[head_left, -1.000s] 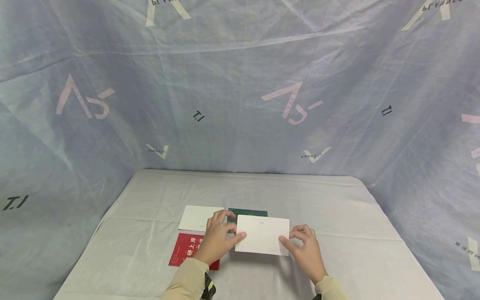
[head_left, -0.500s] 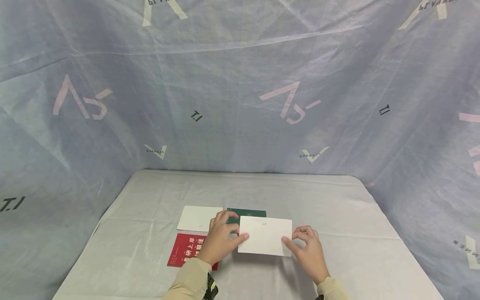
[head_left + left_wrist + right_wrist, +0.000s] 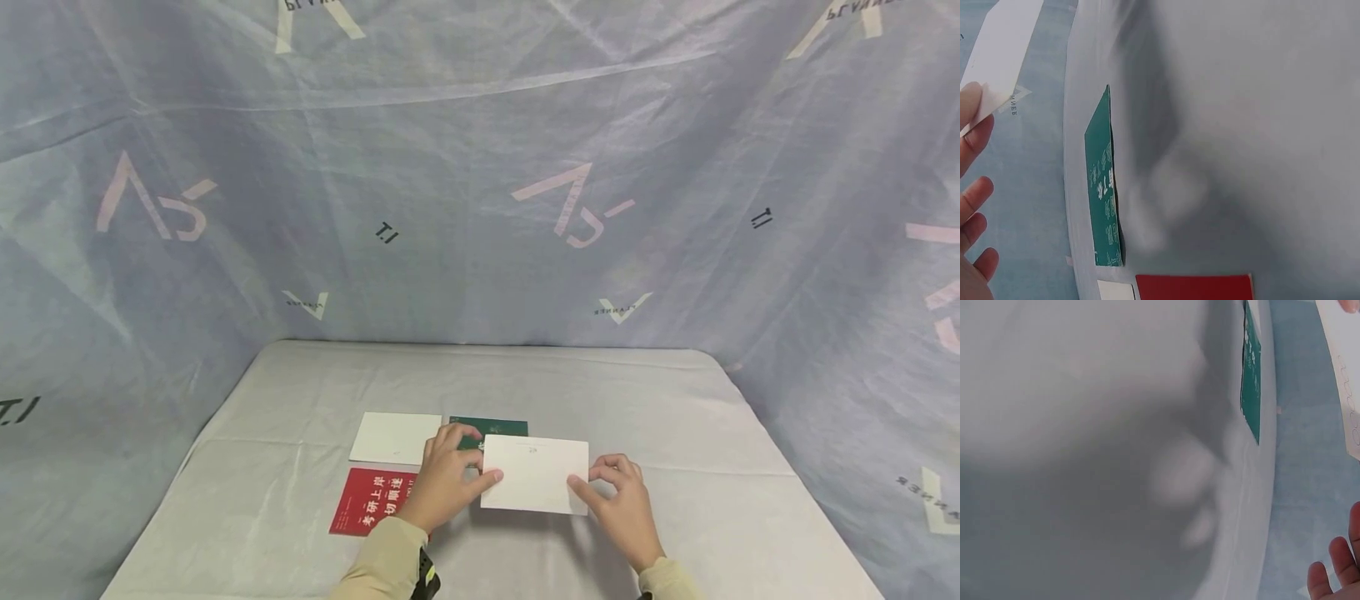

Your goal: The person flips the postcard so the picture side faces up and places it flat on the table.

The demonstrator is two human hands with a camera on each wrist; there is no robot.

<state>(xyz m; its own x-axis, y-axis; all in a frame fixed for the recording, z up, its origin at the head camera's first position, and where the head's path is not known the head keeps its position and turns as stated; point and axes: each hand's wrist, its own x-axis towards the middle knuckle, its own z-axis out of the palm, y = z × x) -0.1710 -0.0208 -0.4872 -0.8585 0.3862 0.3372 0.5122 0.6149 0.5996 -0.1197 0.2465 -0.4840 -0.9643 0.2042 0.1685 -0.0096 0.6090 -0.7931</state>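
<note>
Between my two hands a plain white card [image 3: 535, 475] is held up above the table, with a small mark near its top edge. My left hand [image 3: 450, 479] pinches its left side, thumb on the near face. At the right side, my right hand [image 3: 624, 508] pinches it likewise. Faint looping lines show on the card's far face in the right wrist view. Behind it lies a green card [image 3: 498, 427] with pale lettering, partly covered by the held card and left hand. The left forearm hides part of a red card [image 3: 369, 500] with white characters.
Another white card [image 3: 392, 438] lies flat to the left of the green one, behind the red one. A pale cloth covers the table [image 3: 720, 500], and printed grey-blue fabric [image 3: 465, 167] hangs around its back and sides.
Both hands and the held white card have shifted slightly right relative to the cards on the table. More of the red card's lettering shows. The grip stays the same.
</note>
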